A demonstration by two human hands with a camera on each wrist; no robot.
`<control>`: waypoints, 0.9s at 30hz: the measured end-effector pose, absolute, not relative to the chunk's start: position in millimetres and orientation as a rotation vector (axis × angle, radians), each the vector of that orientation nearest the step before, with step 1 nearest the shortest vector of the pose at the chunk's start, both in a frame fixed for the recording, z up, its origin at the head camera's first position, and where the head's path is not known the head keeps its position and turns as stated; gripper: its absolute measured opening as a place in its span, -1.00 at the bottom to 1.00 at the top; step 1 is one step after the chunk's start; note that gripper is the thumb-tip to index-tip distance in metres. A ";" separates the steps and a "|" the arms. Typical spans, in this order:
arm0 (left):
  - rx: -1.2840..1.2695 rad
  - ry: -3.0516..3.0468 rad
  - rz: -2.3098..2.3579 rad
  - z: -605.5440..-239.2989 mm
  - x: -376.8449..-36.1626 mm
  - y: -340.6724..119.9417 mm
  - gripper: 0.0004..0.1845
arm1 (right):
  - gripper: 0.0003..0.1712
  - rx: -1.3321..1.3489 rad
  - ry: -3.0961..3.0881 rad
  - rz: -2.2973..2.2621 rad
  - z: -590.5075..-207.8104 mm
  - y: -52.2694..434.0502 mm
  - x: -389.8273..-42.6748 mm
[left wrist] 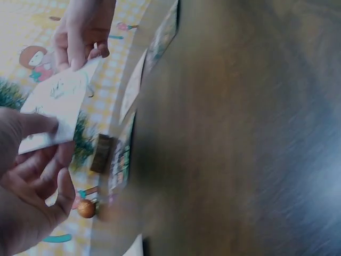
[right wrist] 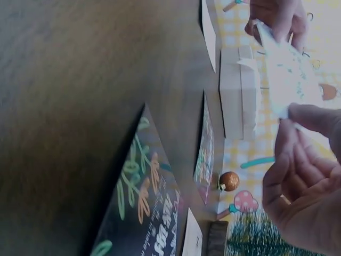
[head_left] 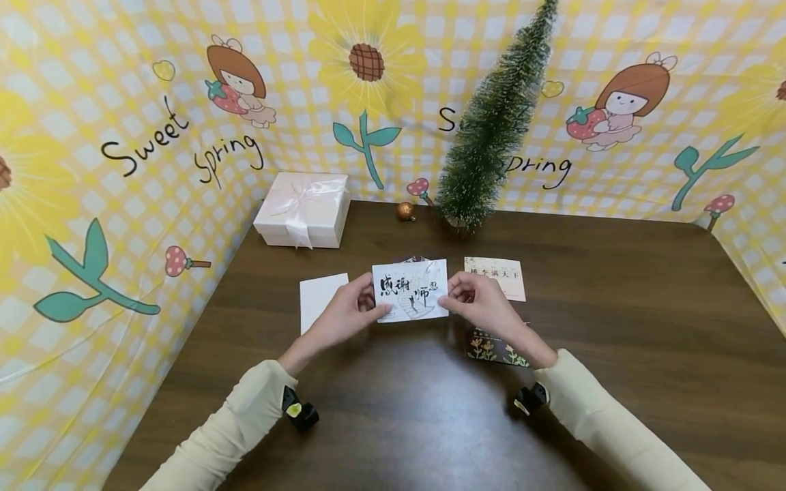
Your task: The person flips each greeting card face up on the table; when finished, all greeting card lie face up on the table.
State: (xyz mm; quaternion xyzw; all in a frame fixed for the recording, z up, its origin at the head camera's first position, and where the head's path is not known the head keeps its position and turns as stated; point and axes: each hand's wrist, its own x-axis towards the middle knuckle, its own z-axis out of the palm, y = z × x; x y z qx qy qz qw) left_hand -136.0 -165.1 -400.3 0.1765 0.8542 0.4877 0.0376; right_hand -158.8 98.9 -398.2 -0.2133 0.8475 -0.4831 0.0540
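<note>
A white card with black brush calligraphy (head_left: 410,290) is held above the dark wooden table (head_left: 614,354) by both hands. My left hand (head_left: 345,312) pinches its left edge, and my right hand (head_left: 477,301) pinches its right edge. The left wrist view shows the card (left wrist: 56,104) from behind, between my left fingers (left wrist: 37,176) and my right hand (left wrist: 82,29). Seen from the right wrist, the card (right wrist: 287,80) runs from my right fingers (right wrist: 303,176) to my left hand (right wrist: 277,18).
On the table lie a blank white card (head_left: 321,299), a cream card with writing (head_left: 499,276) and a dark floral card (head_left: 491,349). A white gift box with ribbon (head_left: 303,208), a small gold ball (head_left: 405,211) and a miniature fir tree (head_left: 491,129) stand at the back.
</note>
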 end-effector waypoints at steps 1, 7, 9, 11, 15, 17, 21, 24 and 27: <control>0.509 2.628 1.494 -402.6 -134.9 -163.7 -0.71 | -0.87 -0.640 2.580 -1.441 -399.4 97.7 -158.1; 0.335 2.642 1.415 -418.2 -130.4 -157.7 -0.69 | -0.85 -0.553 2.609 -1.247 -405.6 92.5 -153.9; 0.299 2.653 1.372 -423.2 -129.1 -156.1 -0.69 | -0.84 -0.529 2.606 -1.190 -406.8 91.3 -152.0; 0.271 2.660 1.328 -427.2 -127.6 -154.5 -0.70 | -0.82 -0.523 2.602 -1.133 -408.9 90.7 -150.5; 0.261 2.701 1.200 -433.0 -124.2 -152.4 -0.75 | -0.77 -0.497 2.611 -1.001 -412.1 90.1 -147.1; 0.278 2.734 1.127 -434.2 -122.5 -152.1 -0.77 | -0.76 -0.489 2.624 -0.921 -412.7 89.6 -145.8; 0.300 2.765 1.013 -432.8 -120.7 -153.0 -0.72 | -0.74 -0.469 2.634 -0.760 -412.0 86.9 -144.7; 0.312 2.765 0.936 -430.8 -120.3 -153.7 -0.71 | -0.73 -0.454 2.616 -0.674 -410.8 84.7 -144.9; 0.330 2.778 0.839 -429.4 -121.1 -153.4 -0.71 | -0.72 -0.451 2.597 -0.624 -409.6 83.0 -145.1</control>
